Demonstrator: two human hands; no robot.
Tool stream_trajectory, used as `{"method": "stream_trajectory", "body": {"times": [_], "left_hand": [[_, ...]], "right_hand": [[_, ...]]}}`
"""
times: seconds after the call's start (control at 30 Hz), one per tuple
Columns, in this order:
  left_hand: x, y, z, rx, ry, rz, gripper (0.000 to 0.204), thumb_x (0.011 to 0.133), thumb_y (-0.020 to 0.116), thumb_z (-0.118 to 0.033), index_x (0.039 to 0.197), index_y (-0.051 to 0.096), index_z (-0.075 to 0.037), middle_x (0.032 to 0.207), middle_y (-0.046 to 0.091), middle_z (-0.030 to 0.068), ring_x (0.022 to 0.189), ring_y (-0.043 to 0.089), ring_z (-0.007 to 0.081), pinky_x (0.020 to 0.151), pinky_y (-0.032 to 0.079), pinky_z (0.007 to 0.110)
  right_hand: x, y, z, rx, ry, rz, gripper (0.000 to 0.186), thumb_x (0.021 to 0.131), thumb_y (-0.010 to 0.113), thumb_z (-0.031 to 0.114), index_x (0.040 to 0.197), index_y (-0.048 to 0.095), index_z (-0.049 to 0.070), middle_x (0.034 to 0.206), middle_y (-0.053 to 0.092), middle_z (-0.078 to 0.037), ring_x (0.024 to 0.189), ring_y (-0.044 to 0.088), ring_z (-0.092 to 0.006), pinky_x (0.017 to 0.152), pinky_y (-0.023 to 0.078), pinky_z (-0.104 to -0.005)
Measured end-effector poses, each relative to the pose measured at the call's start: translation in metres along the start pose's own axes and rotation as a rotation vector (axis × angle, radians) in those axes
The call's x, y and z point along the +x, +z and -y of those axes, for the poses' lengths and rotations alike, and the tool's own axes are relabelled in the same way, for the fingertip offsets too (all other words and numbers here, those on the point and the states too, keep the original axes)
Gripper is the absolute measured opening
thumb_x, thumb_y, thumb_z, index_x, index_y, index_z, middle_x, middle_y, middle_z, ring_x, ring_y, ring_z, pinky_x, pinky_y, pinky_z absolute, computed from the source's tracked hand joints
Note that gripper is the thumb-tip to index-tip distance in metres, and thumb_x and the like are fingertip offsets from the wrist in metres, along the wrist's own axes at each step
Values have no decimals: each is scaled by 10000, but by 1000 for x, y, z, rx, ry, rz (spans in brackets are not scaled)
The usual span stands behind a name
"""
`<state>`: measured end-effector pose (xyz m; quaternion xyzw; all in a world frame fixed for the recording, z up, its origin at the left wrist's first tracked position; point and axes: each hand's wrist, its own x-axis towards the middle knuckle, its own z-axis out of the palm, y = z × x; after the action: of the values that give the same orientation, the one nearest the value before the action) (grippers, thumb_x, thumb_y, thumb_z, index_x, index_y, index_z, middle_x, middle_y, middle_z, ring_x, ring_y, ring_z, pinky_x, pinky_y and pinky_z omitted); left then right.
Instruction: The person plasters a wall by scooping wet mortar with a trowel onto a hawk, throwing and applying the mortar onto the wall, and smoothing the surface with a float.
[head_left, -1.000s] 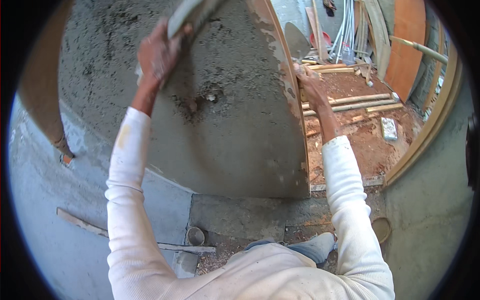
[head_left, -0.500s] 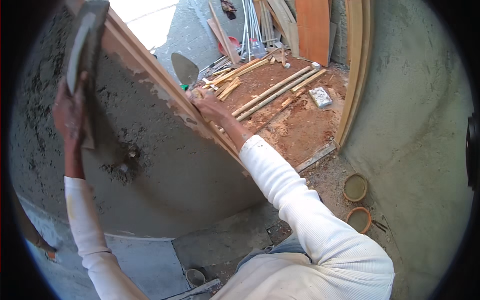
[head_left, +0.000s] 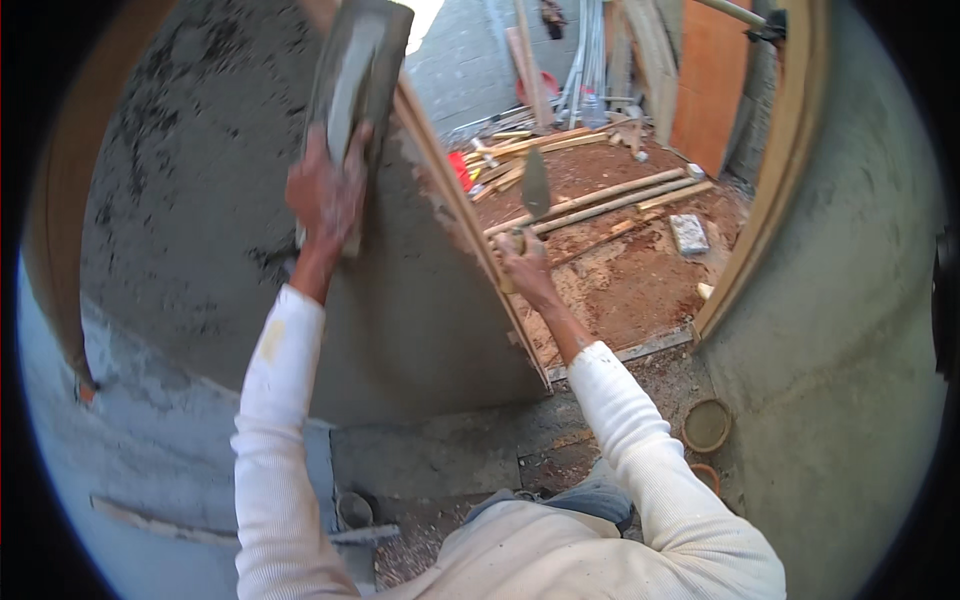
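Observation:
My left hand (head_left: 325, 195) grips a long grey float (head_left: 355, 70), held lengthwise against the wet cement on the wall (head_left: 190, 230), close to its wooden edge strip (head_left: 455, 215). The plaster is dark and pitted at upper left, smoother lower down. Just right of that strip, my right hand (head_left: 525, 265) is closed on the handle of a pointed trowel (head_left: 535, 185), whose blade points upward in front of the doorway. Whether this hand also touches the strip I cannot tell.
A wooden door frame (head_left: 755, 230) stands right, opening onto red dirt with loose timber (head_left: 600, 205), a white block (head_left: 688, 233), an orange board (head_left: 705, 100) and leaning pipes. Round bowls (head_left: 707, 425) and a small cup (head_left: 355, 510) sit low, beside a long plank (head_left: 150, 518).
The view swung right, then partly back. My left hand and float moved across the plaster toward the wooden edge, the float turning more upright. The trowel blade now shows narrower, still pointing up.

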<state>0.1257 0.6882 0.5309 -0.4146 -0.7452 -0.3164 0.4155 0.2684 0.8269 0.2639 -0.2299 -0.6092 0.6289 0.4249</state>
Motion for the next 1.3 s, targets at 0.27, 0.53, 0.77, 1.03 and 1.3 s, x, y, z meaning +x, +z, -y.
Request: {"method": "stream_trajectory", "body": {"times": [0.27, 0.53, 0.77, 1.03, 1.3], "left_hand": [[106, -55, -76, -164, -211, -257, 547, 959, 648, -512, 1185, 679, -15, 1031, 731, 263, 938, 712, 443, 793, 544, 504], [-219, 113, -14, -186, -525, -262, 485, 965, 681, -501, 1051, 616, -28, 706, 684, 220, 649, 691, 442, 528, 527, 487], [-177, 111, -66, -409, -405, -155, 394, 988, 673, -480, 913, 579, -104, 541, 581, 6, 431, 546, 144, 384, 453, 350], [-131, 52, 40, -330, -848, -469, 485, 961, 692, -532, 1026, 641, -54, 708, 645, 99, 711, 671, 202, 632, 530, 344], [-141, 76, -60, -523, -851, -130, 584, 958, 591, -671, 997, 595, -88, 724, 681, 135, 646, 698, 264, 583, 550, 437]], "right_hand": [[-41, -46, -64, 116, 256, -26, 360, 999, 706, 282, 1214, 560, 33, 901, 644, -31, 738, 667, -125, 596, 505, -280], [-131, -228, -120, -121, 391, -31, 406, 1009, 668, 365, 1181, 532, 24, 1139, 709, -145, 781, 728, -210, 652, 570, -317], [-149, -338, -158, -326, 592, -10, 298, 1033, 611, 302, 1157, 509, 51, 1030, 698, -124, 650, 708, -247, 559, 574, -349], [-155, -390, -115, -475, 669, -1, 241, 1033, 604, 259, 1092, 547, 33, 1018, 683, -115, 650, 707, -220, 547, 556, -312], [-103, -355, -81, -271, 540, -31, 240, 1059, 563, 277, 1136, 538, 51, 1033, 696, -130, 676, 694, -229, 546, 553, -330]]}}
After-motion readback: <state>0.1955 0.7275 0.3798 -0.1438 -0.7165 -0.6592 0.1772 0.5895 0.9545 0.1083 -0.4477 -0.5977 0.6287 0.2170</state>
